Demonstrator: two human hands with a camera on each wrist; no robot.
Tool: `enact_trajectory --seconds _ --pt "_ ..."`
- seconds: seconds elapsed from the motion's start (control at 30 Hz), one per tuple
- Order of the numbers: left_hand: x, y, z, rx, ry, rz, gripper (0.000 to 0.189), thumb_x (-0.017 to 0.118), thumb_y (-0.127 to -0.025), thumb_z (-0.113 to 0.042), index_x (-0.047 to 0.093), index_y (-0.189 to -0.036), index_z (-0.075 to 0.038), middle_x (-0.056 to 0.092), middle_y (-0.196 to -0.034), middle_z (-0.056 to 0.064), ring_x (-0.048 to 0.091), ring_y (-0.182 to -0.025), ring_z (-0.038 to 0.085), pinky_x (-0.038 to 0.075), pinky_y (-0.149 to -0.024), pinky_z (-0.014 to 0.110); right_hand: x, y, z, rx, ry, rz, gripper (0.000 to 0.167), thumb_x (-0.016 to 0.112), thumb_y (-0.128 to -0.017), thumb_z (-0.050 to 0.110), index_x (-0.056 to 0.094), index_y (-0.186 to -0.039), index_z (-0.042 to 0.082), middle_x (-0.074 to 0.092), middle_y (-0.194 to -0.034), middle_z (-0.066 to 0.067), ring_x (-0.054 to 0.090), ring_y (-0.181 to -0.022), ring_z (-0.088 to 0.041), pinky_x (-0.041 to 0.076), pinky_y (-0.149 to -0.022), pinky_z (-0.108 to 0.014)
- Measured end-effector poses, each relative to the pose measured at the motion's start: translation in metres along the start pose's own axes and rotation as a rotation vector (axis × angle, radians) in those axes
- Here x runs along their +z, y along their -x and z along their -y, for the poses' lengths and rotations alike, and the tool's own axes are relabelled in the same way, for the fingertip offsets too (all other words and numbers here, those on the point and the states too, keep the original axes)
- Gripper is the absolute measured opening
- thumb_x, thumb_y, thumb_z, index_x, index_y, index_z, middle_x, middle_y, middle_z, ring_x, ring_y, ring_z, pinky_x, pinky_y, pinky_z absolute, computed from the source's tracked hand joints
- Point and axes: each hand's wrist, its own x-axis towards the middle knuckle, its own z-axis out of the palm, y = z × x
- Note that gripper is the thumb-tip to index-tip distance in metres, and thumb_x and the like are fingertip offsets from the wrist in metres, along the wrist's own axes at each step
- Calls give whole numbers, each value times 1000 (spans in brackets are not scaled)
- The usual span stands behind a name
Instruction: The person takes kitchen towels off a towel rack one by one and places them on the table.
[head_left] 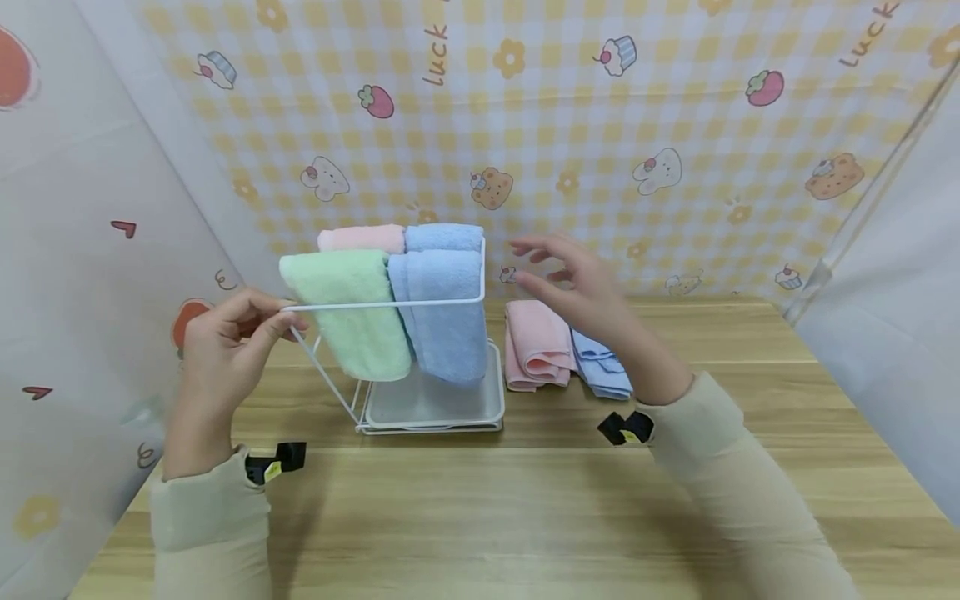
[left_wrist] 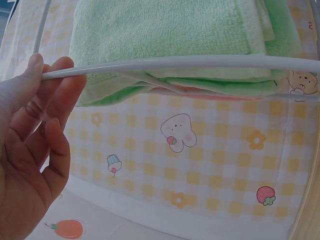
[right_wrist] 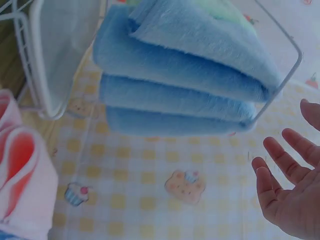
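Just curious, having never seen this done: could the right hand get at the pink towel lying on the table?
Probably yes: the right hand holds nothing, and the pink towel lies beside the white rack, with nothing seen on top of it.

Rack (head_left: 375,306) stands on bench (head_left: 480,517); towels (head_left: 450,329) hang on rack, above tray (head_left: 390,403). Cloths (head_left: 534,335) lie on bench, right of rack.

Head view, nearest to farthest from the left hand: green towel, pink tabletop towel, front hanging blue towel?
1. Green towel, just right of the left hand.
2. Front hanging blue towel, right of the green.
3. Pink tabletop towel, right of the rack.
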Motion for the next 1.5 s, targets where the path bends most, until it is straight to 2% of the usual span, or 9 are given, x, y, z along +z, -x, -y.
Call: enact_trajectory --seconds 0.17,0.33,0.53,0.67,0.87,1.13,1.33,1.5 --pt "0 -1 1 16 22 -4 4 65 -88 13 64 -89 16 69 -80 -18 65 -67 -2 55 -64 8 12 -15 19 -62 -14 15 39 70 -94 18 62 -131 10 63 -128 -6 57 -115 -19 56 -92 -44" --pt "0 -1 4 36 48 -3 5 64 -88 13 63 -89 18 70 -81 -17 65 -66 -1 55 -64 9 22 -30 29 -130 4 48 39 74 -91 19 65 -128 10 65 -124 -4 56 -113 -18 56 -87 -40" --pt "0 0 5 36 46 4 5 65 -88 12 63 -89 16 71 -81 -16 65 -66 0 55 -64 10 30 -43 37 -136 64 134 41 77 -88 23 66 -126 13 66 -124 0 56 -111 -14 53 -84 -32" --pt "-1 0 4 52 18 18 4 65 -88 11 64 -90 15 69 -82 -17 65 -67 1 55 -65 10 32 -49 40 -144 105 192 44 78 -87 22 65 -127 11 66 -129 -2 57 -112 -17 51 -91 -32" --pt "-1 -1 4 74 8 28 2 64 -89 12 65 -89 13 68 -83 -17 65 -67 0 55 -64 10 31 -59 41 -97 141 259 45 80 -85 21 65 -126 8 67 -122 -6 58 -114 -20 47 -103 -33" --pt "-1 -1 5 69 27 26 6 63 -86 18 65 -87 12 68 -83 -16 64 -67 1 56 -64 10 29 -65 46 24 196 351 47 79 -86 24 64 -129 11 66 -124 -6 58 -113 -19 49 -102 -36" --pt "0 -1 4 58 44 22 7 62 -86 19 65 -87 13 70 -82 -15 65 -66 1 55 -64 10 30 -65 46 47 190 347 42 78 -87 20 66 -125 9 67 -124 -6 60 -112 -19 49 -102 -34" --pt "1 -1 5 43 67 9 8 61 -86 20 65 -87 13 71 -81 -14 65 -66 0 55 -64 10 33 -65 42 37 144 304 35 78 -86 15 68 -120 8 68 -119 -7 59 -110 -18 49 -100 -33"
